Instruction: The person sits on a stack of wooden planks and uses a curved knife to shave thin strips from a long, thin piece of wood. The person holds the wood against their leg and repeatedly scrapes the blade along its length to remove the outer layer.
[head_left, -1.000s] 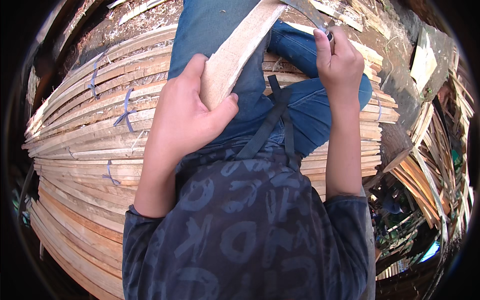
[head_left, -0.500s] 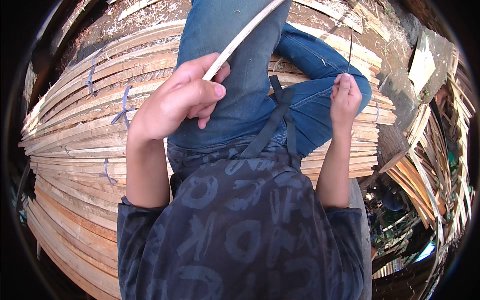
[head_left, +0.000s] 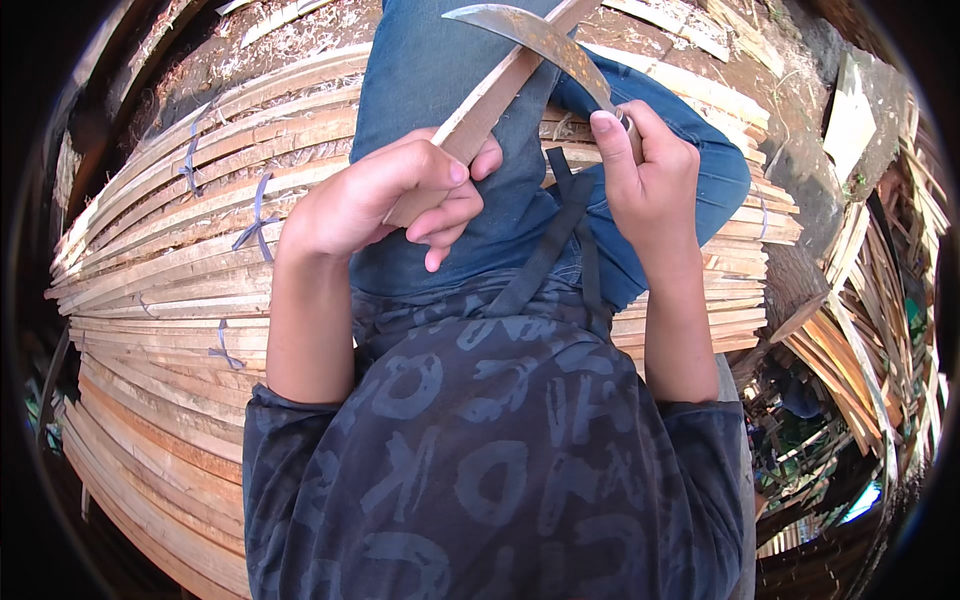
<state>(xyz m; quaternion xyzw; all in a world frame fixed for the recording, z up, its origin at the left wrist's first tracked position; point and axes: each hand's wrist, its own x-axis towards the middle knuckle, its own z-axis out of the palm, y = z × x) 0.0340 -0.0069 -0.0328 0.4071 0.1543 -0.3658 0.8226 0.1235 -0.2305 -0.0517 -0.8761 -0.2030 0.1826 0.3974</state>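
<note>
Outdoors, through the head view, I am watching from afar as a person is working bare-handed over a lap of blue jeans (head_left: 430, 80). The left hand (head_left: 365, 200) is clamping a narrow wooden strip (head_left: 503, 85) between thumb and fingers, the lower fingers curling more loosely. The strip is slanting up to the right above the left thigh, its near end poking out below the hand, its far end running past the top of my view.

The right hand (head_left: 655, 180) is gripping the handle of a rust-flecked curved knife (head_left: 545, 38), the thumb pointing up toward the blade. That blade is arching leftward across the strip, its tip reaching beyond the wood's left side; whether steel and wood are touching, I am not managing to tell. The two hands are working apart from each other.

A pile of wooden slats (head_left: 160, 400) is spreading out on both sides of the person, bluish ties (head_left: 262, 220) binding slats on its left half. Just beside the pile's right edge, a log (head_left: 795, 300) is showing its cut end. Beyond the pile's upper edge, pale shavings are littering the brown ground (head_left: 325, 38).
</note>
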